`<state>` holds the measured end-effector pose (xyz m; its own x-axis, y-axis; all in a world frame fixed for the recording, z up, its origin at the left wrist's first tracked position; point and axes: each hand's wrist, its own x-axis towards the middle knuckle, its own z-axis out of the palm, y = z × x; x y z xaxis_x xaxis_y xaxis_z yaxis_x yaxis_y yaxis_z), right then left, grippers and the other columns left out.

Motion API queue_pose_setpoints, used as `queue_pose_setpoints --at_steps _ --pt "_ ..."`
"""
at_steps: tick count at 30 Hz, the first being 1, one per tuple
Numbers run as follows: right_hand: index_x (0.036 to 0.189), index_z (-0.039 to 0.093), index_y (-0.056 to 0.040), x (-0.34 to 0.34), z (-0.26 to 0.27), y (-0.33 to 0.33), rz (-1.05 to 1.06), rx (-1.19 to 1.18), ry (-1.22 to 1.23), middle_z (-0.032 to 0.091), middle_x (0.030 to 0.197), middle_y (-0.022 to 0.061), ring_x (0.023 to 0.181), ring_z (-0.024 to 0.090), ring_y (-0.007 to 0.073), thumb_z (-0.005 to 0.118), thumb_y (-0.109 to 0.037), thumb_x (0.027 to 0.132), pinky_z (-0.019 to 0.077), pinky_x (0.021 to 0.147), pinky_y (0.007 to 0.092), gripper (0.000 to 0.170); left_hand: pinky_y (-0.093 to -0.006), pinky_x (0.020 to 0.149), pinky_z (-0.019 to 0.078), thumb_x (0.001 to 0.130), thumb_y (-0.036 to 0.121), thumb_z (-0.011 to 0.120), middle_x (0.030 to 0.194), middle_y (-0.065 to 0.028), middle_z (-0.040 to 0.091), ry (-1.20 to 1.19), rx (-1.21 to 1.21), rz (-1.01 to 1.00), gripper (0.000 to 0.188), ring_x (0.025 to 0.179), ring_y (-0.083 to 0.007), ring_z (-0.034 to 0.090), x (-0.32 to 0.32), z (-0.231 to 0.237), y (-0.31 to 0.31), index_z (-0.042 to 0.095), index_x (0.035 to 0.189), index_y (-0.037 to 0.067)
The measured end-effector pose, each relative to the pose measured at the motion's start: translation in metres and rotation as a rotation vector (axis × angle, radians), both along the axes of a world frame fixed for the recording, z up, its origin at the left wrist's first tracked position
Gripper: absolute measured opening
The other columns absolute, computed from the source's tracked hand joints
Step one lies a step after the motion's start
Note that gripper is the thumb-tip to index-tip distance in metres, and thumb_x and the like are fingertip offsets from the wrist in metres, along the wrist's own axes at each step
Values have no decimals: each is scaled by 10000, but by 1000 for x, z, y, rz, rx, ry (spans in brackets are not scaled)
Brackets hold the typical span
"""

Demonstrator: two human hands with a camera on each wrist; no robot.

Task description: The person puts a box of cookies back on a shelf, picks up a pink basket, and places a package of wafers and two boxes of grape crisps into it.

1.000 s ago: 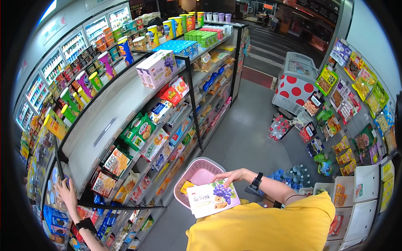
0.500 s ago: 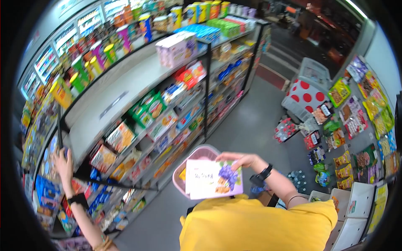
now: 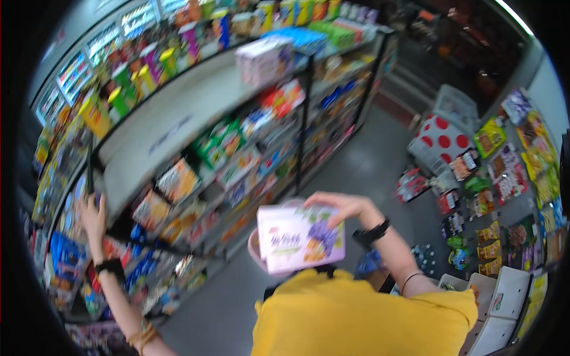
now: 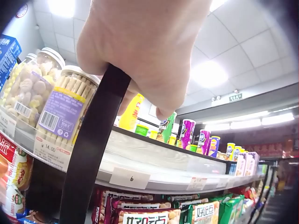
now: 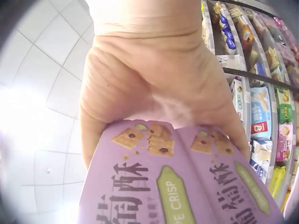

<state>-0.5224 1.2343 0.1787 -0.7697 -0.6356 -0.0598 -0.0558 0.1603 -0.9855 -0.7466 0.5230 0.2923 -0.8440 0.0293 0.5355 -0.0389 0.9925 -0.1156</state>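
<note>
Two purple-and-white boxes with grapes and biscuits printed on them (image 3: pixel 303 240) are held side by side by the right hand (image 3: pixel 344 209); in the right wrist view its thumb and fingers span both boxes (image 5: pixel 140 158). They hang over a pink basket (image 3: pixel 255 246), mostly hidden behind them. At the far left, the left hand (image 3: pixel 92 216) touches the black upright at the shelf corner; in the left wrist view that hand (image 4: pixel 140 51) lies over the black post (image 4: pixel 93 149), its fingertips partly hidden. Similar boxes (image 3: pixel 264 59) stand on the top shelf.
Packaged biscuits (image 3: pixel 178 181) fill the lower shelves. Jars of snacks (image 4: pixel 60 109) stand left of the post. A dotted freezer (image 3: pixel 442 139), hanging snack bags (image 3: pixel 490 136) and white bins (image 3: pixel 510 291) line the right side. Grey floor (image 3: pixel 219 308) runs between.
The right hand has raised the boxes and tilted them, so they cover more of the basket. The head view has turned, shifting the shelves rightward. The left hand stays at the post.
</note>
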Motion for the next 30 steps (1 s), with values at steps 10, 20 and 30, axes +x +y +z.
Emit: queue_pose_setpoints --at_steps 10,20,30 --pt "1463 370 -32 33 -68 -23 120 -245 -463 475 1400 120 1312 435 185 808 -164 737 347 1100 325 858 -664 1062 254 939 401 606 1512 -92 393 -34 139 83 390 1434 -334 284 21 16 30 626 1162 82" --pt "1490 363 -14 51 -82 -24 191 -173 -478 446 1476 133 1377 395 220 827 -229 730 271 1161 360 916 -647 1079 245 929 382 617 1532 -108 367 -71 162 80 388 1444 -328 273 23 20 33 627 1175 81" --pt "1498 402 -4 71 -93 -25 36 -243 -569 481 1469 128 1356 441 208 816 -209 752 314 1152 329 878 -658 1073 245 929 376 621 1524 -93 376 -41 149 81 386 1438 -327 282 21 15 31 623 1180 83"
